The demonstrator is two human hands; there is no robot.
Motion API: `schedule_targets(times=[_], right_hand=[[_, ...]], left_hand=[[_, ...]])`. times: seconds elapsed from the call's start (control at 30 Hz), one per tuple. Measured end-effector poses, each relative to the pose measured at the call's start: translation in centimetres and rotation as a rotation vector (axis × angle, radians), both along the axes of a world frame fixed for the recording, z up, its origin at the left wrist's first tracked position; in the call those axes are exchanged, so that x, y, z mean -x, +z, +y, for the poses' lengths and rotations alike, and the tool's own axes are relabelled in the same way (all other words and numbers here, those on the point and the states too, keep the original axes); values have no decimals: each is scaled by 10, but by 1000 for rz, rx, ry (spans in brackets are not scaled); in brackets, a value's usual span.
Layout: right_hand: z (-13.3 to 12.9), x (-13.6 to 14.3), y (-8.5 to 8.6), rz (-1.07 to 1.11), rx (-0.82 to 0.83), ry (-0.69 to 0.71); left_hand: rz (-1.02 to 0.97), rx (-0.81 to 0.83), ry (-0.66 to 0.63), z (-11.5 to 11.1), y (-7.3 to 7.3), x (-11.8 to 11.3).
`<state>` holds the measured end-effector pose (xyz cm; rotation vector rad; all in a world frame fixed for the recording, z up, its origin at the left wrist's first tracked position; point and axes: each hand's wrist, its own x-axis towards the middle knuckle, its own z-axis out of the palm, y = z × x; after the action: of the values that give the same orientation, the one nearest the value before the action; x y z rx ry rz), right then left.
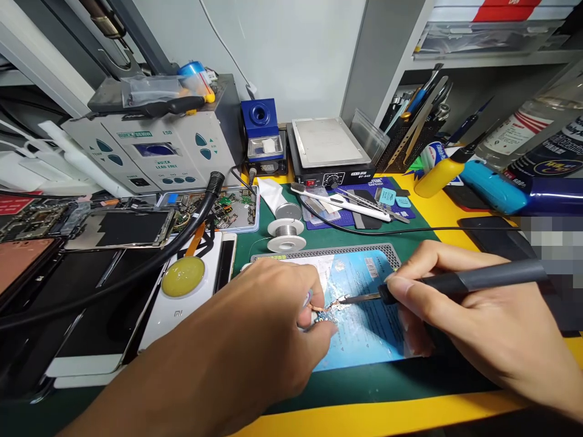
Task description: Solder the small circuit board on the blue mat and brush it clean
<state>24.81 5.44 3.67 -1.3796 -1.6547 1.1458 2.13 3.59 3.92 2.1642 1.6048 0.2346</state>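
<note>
My right hand (460, 303) grips a dark soldering iron (483, 278) like a pen, its metal tip pointing left. The tip touches or hovers just over a small circuit board (328, 314) with copper-coloured strands on it. My left hand (291, 315) is closed at the board's left side, pinching a copper-coloured braid (316, 308) and steadying the board with a fingertip. Part of the board is hidden by my left fingers. Beneath lies a blue printed sheet (364, 346) on a green mat (337, 387).
Behind my hands stand a solder spool (286, 233), a toothbrush (346, 203) and a hot plate (332, 145). A soldering station (155, 152) and phone parts (122, 227) are at the left. A yellow bottle (439, 176) and a tool holder (405, 142) are at the right.
</note>
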Motion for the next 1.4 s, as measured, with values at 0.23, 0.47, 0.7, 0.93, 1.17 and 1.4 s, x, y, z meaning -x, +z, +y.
schedule_targets(times=[0.23,0.47,0.7,0.93,1.17,1.4], right_hand=[[2,-3,-4,-26,-54,53],[-1,2,-11,127,-4,-52],[-2,9,-5,77,2,-143],[-5,9,0,68,52,-145],[-9,17,4,87,82,-200],[-6,9,0,93,93,-135]], left_hand=[[1,48,-27,2,4,-2],[-52,-84,-25,3,-6,0],[-104,5,-63,4,4,0],[-95,159,-239,6,21,0],[-133,87,-186,4,10,0],[-122,115,-185,3,8,3]])
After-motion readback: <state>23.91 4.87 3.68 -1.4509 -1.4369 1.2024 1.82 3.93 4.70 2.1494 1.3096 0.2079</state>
